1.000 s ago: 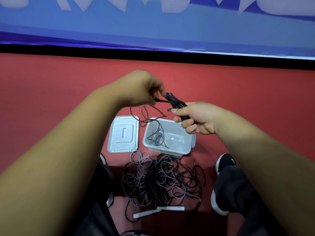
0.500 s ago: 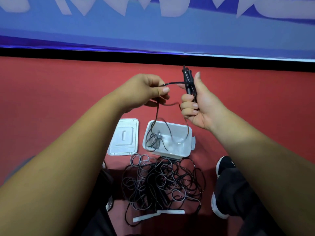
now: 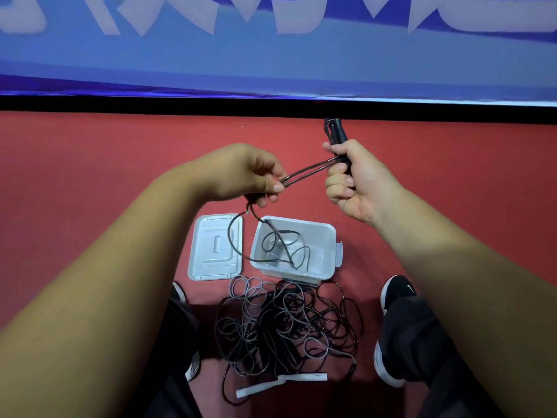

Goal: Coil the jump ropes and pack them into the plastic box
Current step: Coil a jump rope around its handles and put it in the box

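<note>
Between frames, the cord (image 3: pixel 310 170) of the black jump rope went from a loose arch to a taut double strand, slanting from lower left to upper right at frame centre. The left hand (image 3: pixel 241 173) pinched this strand. The right hand (image 3: pixel 361 185) was curled round the upright black handles (image 3: pixel 336 131). Slack hung from the left hand across the lid (image 3: pixel 211 257) and the open plastic box (image 3: pixel 328 236), directly below, nearer the left hand. A tangled pile of ropes (image 3: pixel 283 327) lay lower centre on the red floor (image 3: pixel 90 164); a blue banner (image 3: pixel 271 61) crossed the top.
</note>
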Available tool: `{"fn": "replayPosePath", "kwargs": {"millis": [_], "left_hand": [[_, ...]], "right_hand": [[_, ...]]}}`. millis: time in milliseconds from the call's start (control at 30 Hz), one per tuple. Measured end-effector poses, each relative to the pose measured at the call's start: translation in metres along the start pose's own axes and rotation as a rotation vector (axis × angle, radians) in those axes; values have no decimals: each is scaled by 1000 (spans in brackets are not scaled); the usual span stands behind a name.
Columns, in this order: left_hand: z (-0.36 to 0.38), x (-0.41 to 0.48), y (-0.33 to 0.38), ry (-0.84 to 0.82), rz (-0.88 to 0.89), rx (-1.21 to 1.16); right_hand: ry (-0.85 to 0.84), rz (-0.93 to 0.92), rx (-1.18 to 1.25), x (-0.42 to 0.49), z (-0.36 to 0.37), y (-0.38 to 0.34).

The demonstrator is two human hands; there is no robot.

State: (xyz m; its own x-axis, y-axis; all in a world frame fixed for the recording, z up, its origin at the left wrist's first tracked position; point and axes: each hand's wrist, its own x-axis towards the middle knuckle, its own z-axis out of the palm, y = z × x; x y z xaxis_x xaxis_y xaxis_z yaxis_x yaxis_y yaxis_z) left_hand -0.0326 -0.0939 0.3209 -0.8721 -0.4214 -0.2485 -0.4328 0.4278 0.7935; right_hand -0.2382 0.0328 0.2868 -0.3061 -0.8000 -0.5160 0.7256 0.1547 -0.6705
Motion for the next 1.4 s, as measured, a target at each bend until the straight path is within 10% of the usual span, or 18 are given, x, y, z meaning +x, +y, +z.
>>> {"fn": "replayPosePath", "kwargs": {"millis": [467, 1400], "left_hand": [[11, 8, -14, -53, -114, 295], [17, 15, -14, 27, -107, -84]], "right_hand": [[75, -59, -192, 0, 4, 5], [-132, -50, -338, -18, 3, -4]]}}
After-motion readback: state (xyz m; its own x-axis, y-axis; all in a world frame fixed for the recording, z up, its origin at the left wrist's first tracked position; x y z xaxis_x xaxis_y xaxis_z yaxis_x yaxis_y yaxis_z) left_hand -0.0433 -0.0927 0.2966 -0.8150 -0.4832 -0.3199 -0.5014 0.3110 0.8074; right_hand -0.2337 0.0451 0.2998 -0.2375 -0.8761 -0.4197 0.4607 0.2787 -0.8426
